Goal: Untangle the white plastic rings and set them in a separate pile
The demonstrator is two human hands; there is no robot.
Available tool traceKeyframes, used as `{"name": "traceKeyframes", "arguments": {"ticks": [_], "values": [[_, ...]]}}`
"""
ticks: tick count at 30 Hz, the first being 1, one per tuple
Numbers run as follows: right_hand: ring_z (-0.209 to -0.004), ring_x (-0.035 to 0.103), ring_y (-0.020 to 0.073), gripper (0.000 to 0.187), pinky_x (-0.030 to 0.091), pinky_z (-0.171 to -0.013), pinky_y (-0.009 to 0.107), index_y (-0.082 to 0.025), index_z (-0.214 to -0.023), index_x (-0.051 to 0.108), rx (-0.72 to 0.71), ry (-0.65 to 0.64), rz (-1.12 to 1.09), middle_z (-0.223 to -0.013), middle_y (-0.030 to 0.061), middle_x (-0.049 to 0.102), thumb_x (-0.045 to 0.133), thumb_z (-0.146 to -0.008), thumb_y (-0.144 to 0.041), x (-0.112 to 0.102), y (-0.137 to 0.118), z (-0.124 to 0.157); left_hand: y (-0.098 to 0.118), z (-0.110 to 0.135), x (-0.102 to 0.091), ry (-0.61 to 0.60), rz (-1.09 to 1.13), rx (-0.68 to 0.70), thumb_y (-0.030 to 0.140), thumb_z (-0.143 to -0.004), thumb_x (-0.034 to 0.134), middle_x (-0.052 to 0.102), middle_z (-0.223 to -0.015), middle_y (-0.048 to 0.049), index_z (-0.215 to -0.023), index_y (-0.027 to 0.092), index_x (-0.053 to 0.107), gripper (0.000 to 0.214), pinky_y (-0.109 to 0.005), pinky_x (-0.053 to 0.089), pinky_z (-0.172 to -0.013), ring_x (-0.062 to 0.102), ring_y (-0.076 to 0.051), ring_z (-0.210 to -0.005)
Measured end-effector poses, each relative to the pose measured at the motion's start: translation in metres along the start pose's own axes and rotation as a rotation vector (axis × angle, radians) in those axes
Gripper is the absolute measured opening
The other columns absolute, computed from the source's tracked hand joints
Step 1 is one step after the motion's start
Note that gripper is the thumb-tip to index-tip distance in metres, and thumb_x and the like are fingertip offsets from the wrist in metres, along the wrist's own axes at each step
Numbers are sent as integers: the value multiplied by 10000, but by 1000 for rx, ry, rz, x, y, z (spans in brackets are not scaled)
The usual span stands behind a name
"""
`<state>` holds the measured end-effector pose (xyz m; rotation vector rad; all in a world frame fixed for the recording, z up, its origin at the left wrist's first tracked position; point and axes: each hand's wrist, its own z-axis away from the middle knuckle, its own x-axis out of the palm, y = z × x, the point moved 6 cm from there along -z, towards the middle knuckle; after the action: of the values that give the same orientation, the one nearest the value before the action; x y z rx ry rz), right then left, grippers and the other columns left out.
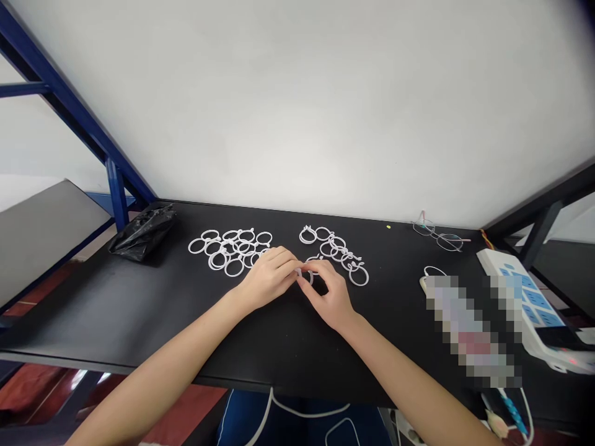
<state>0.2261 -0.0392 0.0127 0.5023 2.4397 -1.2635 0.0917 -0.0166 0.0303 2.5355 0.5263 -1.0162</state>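
My left hand (273, 276) and my right hand (331, 293) meet over the middle of the black table, fingertips pinched together. Between them is a white curtain ring (311, 278), partly covered by the fingers. Left of my hands lies a loose cluster of white curtain rings (233, 267), some overlapping. Behind and to the right, a second group of rings (358, 275) trails across the tabletop, with small tabs showing on several. Another ring lies just behind my right fingers and is partly hidden.
A crumpled black plastic bag (145, 232) sits at the table's left. Eyeglasses (437, 235) rest at the back right, near a white power strip (534, 303) and a blurred-out phone-like object (469, 328). Blue metal posts (116, 192) rise at the left, and a white cable (307, 414) hangs below the front edge.
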Motion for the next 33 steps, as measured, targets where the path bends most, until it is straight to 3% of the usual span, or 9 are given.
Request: {"name": "traceKeyframes", "arguments": {"ticks": [6, 11, 16, 21, 24, 29, 33], "values": [[-949, 652, 231, 106, 549, -863, 418, -226, -965, 655, -43, 61, 53, -951, 67, 709, 572, -910, -190, -1, 6, 0, 6, 0, 1, 37, 51, 45, 88, -916, 475, 695, -893, -64, -1049, 188, 612, 216, -324, 527, -729, 609, -172, -812], [-766, 679, 185, 64, 578, -734, 349, -223, -943, 634, 62, 101, -2, -853, 35, 714, 603, -888, -211, -4, 11, 2, 9, 1, 0, 61, 99, 64, 75, -898, 493, 721, -931, -63, -1088, 193, 596, 246, -326, 547, -764, 647, -171, -860], [-636, 668, 154, 293, 590, -630, 305, -232, -1157, 569, 139, 90, -99, -777, 3, 709, 637, -872, -242, -2, 15, 3, 8, 1, 0, 67, 103, 79, 87, -892, 496, 729, -915, -62, -1019, 191, 609, 200, -337, 564, -748, 661, -176, -826], [-691, 685, 167, 77, 581, -625, 305, -215, -951, 652, 96, 125, -71, -812, 36, 725, 626, -878, -215, -6, 12, 2, 7, 0, -3, 62, 138, 15, 84, -873, 512, 709, -909, -66, -1018, 188, 602, 200, -331, 559, -739, 642, -178, -835], [-639, 662, 157, 14, 573, -613, 307, -217, -863, 648, 86, 159, -48, -761, 20, 707, 640, -868, -226, -8, 11, 3, 4, 0, -2, -13, 156, -68, 146, -871, 519, 678, -1025, -101, -1103, 190, 590, 246, -361, 559, -794, 640, -207, -935], [-589, 645, 149, 105, 558, -592, 299, -220, -771, 611, 60, 156, -62, -687, -1, 684, 663, -856, -255, -8, 5, 4, 2, 1, 7, -171, 226, -115, 233, -861, 563, 567, -1296, -151, -1290, 194, 494, 436, -417, 524, -934, 578, -263, -1149], [-565, 635, 145, 148, 548, -569, 290, -227, -747, 584, 21, 131, -86, -659, -10, 671, 662, -861, -279, -7, 0, 4, -1, 5, 19, -301, 382, -225, 283, -915, 538, 659, -1104, -100, -1169, 188, 561, 272, -342, 535, -828, 637, -206, -967]]}}
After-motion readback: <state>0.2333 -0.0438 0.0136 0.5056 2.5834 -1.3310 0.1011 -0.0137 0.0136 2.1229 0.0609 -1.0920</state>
